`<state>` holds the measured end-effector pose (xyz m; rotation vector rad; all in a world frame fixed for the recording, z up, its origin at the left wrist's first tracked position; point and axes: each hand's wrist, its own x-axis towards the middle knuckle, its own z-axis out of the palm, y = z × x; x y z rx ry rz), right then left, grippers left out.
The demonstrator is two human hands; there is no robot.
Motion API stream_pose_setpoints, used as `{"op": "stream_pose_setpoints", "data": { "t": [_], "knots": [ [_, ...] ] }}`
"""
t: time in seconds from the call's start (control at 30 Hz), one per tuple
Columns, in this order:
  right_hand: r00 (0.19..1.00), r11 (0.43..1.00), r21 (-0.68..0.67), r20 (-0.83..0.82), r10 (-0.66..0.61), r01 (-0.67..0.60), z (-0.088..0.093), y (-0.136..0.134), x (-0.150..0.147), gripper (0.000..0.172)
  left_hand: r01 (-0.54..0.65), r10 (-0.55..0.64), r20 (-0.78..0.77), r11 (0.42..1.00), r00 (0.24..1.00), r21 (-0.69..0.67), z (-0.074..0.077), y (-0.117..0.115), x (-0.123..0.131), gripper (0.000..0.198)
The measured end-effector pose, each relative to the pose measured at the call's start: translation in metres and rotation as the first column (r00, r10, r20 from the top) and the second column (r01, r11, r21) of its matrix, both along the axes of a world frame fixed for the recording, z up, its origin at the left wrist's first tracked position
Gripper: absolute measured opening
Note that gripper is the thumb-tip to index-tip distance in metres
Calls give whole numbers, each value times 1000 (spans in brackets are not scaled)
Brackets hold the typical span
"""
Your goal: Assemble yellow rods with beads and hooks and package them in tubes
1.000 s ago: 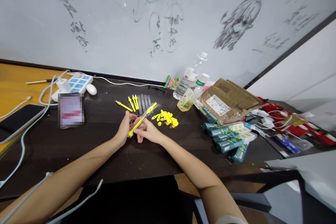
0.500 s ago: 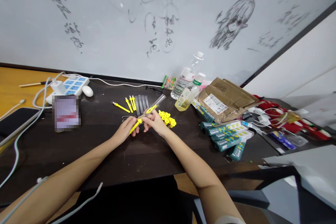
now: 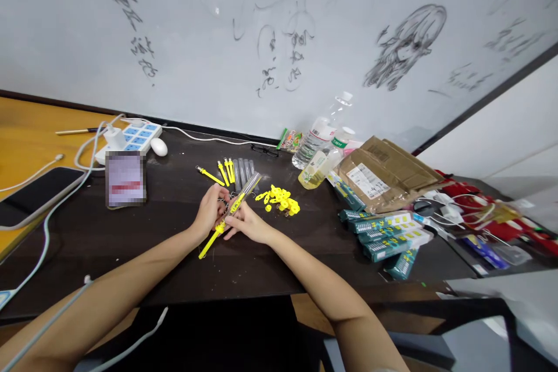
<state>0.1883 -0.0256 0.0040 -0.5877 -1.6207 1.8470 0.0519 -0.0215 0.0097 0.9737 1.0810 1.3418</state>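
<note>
Both my hands meet over the middle of the dark desk (image 3: pixel 131 232). My left hand (image 3: pixel 210 210) and my right hand (image 3: pixel 246 222) are closed on one long thin piece: a yellow rod (image 3: pixel 212 235) that sticks out toward me and a clear tube (image 3: pixel 248 188) that points away. Just beyond lie several more yellow rods (image 3: pixel 226 171) and clear tubes (image 3: pixel 243 168) in a row. A small heap of yellow clips (image 3: pixel 281 199) lies to the right of my hands.
A power strip (image 3: pixel 135 136), a white mouse (image 3: pixel 159 147) and a phone (image 3: pixel 37 196) lie at the left with cables. Plastic bottles (image 3: pixel 320 139), a brown parcel (image 3: pixel 386 174), green packets (image 3: pixel 387 235) and red items (image 3: pixel 492 209) crowd the right. A scribbled whiteboard (image 3: pixel 279 40) stands behind.
The yellow rod now sticks out farther toward me from the clear tube than before. My hands have come slightly nearer, and my head has shifted a little.
</note>
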Motion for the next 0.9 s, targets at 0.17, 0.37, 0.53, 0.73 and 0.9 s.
{"op": "stream_pose_setpoints", "data": {
  "t": [0.17,0.37,0.53,0.73,0.9],
  "knots": [
    [997,998,-23,-52,-51,50,1,6,4,44,-5,12,-103,997,995,75,-2,4,-4,37],
    [929,941,-49,-152,-338,334,18,28,28,45,284,-147,-501,936,853,210,0,7,-15,33],
    [853,880,-48,-227,-470,472,31,44,51,46,513,-250,-675,830,694,220,1,-1,-13,36],
    [853,876,-53,-204,-480,480,37,45,57,47,505,-249,-602,809,758,301,2,-4,-10,39],
    [891,899,-23,-127,-436,436,29,38,44,47,516,-238,-623,797,745,312,3,-4,-10,38]
  ]
}}
